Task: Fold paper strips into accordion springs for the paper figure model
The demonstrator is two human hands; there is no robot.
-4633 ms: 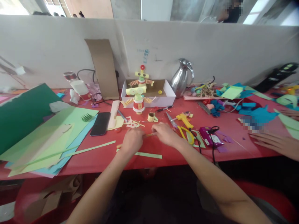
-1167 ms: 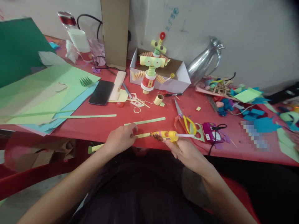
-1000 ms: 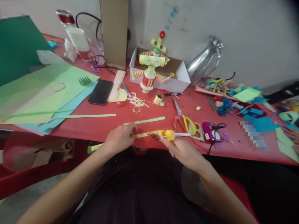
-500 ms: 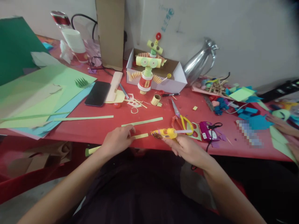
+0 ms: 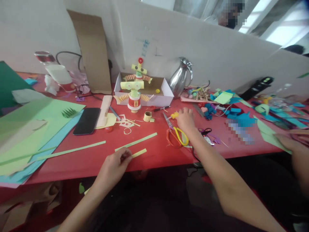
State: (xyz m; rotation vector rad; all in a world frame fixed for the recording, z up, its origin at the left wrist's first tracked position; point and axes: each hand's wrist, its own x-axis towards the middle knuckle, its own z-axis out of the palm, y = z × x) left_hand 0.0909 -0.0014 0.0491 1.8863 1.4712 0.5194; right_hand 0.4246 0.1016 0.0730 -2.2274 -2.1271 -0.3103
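My left hand (image 5: 114, 164) is at the table's front edge, thumb and fingers pinching a pale yellow paper strip (image 5: 140, 153) that points to the right. Just behind that strip lies a light green paper strip (image 5: 137, 141). Farther back, my right hand (image 5: 186, 120) is closed on a small yellow glue gun (image 5: 174, 115), mostly hidden by the fingers. Scissors (image 5: 177, 135) with red and yellow handles lie in front of this hand. A short rolled yellow paper tube (image 5: 147, 116) stands to its left.
Two paper robot figures, the nearer one (image 5: 134, 96) with red body, stand by a white box (image 5: 166, 93). A steel jug (image 5: 180, 77) is behind. Left are a phone (image 5: 87, 120) and coloured paper sheets (image 5: 48, 112). At right, another person's hand (image 5: 287, 141) touches green paper.
My right hand has carried the glue gun away from the strip, back across the table past the scissors. My left hand keeps the yellow strip. The camera view has tilted up and shifted right.
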